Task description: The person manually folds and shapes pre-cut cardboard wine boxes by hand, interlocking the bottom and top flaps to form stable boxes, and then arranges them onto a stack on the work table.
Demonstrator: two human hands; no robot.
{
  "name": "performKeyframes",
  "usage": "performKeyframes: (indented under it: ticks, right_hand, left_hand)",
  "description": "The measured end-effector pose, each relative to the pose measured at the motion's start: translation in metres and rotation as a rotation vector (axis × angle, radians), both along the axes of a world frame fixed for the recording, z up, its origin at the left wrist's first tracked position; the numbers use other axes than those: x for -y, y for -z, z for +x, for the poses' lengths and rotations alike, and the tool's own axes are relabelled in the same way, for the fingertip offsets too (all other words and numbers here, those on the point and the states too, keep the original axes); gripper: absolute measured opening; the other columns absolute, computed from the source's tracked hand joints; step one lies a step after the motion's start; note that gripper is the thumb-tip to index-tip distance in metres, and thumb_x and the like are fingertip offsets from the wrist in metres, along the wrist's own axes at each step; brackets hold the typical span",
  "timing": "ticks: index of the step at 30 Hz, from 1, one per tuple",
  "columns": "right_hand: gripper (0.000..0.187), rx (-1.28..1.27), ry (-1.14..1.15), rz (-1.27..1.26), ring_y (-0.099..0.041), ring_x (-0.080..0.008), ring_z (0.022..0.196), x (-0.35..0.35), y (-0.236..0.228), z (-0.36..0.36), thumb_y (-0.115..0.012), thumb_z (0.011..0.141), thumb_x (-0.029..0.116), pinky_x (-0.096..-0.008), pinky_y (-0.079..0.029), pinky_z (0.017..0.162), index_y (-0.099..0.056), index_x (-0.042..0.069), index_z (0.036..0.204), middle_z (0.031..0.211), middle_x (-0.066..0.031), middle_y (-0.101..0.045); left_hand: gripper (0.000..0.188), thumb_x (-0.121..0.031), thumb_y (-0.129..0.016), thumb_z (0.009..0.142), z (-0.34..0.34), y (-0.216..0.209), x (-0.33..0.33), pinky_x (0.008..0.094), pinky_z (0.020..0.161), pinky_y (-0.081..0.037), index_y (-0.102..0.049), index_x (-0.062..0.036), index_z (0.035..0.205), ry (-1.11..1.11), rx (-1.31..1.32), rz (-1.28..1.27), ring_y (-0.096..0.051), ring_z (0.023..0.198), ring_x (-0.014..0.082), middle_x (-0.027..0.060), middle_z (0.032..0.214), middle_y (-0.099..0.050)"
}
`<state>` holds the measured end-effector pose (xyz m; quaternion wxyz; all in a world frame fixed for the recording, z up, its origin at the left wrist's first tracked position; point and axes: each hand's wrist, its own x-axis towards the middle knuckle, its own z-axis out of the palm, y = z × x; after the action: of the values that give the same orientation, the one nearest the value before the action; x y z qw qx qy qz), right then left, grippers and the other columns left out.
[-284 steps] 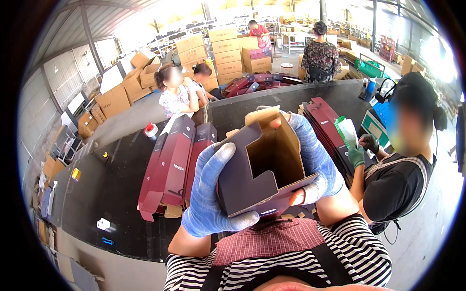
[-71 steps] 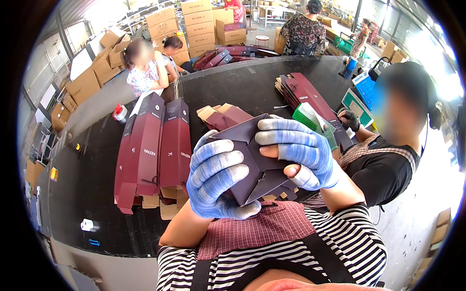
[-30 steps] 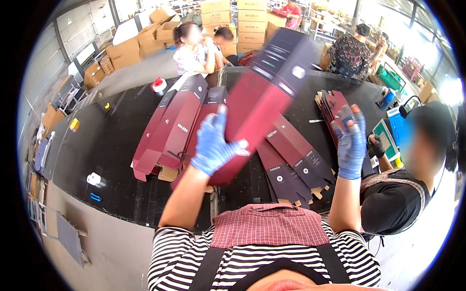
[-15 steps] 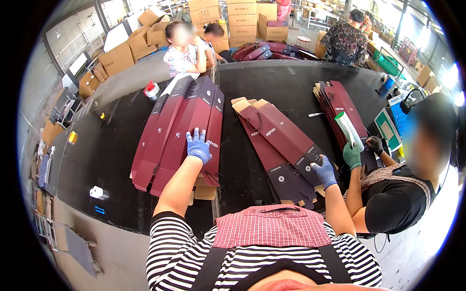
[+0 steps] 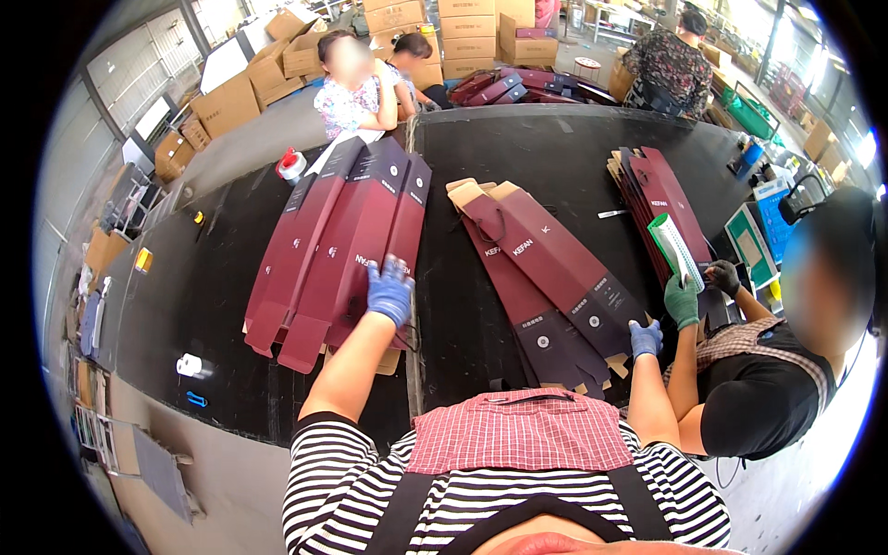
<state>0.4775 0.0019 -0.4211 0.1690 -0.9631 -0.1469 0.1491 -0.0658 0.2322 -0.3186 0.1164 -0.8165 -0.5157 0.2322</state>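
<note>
My left hand (image 5: 389,291), in a blue glove, is at the right edge of a spread stack of flattened maroon cartons (image 5: 319,254) with dark ends. Its fingers are spread, with nothing gripped in them. To the right, two long flat maroon cartons (image 5: 551,250) overlap at a slant, their brown flaps at the far end and dark ends nearest me. My right hand (image 5: 646,339), gloved in blue too, is beside the near right corner of the upper carton. Its thumb and fingers are apart; whether it touches the carton I cannot tell.
A co-worker at right holds a green-and-white roll-shaped item (image 5: 673,248) beside another maroon carton stack (image 5: 661,203). A tape roll (image 5: 290,165) stands past the left stack. A white roll (image 5: 190,365) and blue clip-like tool (image 5: 196,399) lie at left. Other people are across the black table (image 5: 462,148).
My left hand has shifted slightly right, toward the edge of the left stack. My right hand has moved right and down from the upper carton's dark end to its corner.
</note>
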Motion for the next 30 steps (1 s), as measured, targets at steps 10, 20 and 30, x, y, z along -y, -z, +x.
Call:
performKeyframes:
  ticks: [10,20,30]
  right_hand:
    - [0.064,0.037,0.165,0.381,-0.066,-0.0392,0.117,0.001,0.037,0.020,-0.072,0.080,0.029,-0.0441,-0.051,0.103,-0.059,-0.001,0.135,0.129,-0.0256,-0.067]
    - [0.016,-0.631,0.419,0.888,-0.054,-0.0157,0.051,0.014,0.051,0.007,-0.074,0.091,0.018,-0.0311,-0.042,0.041,-0.064,0.012,0.102,0.071,-0.0028,-0.058]
    - [0.017,-0.976,0.466,0.794,-0.053,-0.0150,0.050,0.036,0.013,-0.029,-0.078,0.092,0.026,-0.0303,-0.044,0.043,-0.067,0.015,0.089,0.070,-0.0004,-0.063]
  left_hand:
    - [0.060,-0.033,-0.045,0.101,-0.011,0.043,0.026,0.0701,0.123,0.000,-0.045,-0.0134,0.158,0.012,0.000,-0.170,-0.012,0.161,0.0330,0.0062,0.172,-0.027]
    - [0.065,-0.037,-0.050,0.101,-0.010,0.046,-0.009,0.0673,0.125,-0.002,-0.041,-0.0117,0.160,-0.223,0.005,-0.155,-0.013,0.162,0.0269,0.0044,0.173,-0.024]
    - [0.076,-0.046,-0.056,0.098,-0.028,0.047,-0.014,0.0670,0.125,-0.005,-0.034,-0.0138,0.163,-0.354,0.156,-0.208,-0.010,0.162,0.0297,0.0067,0.174,-0.019]
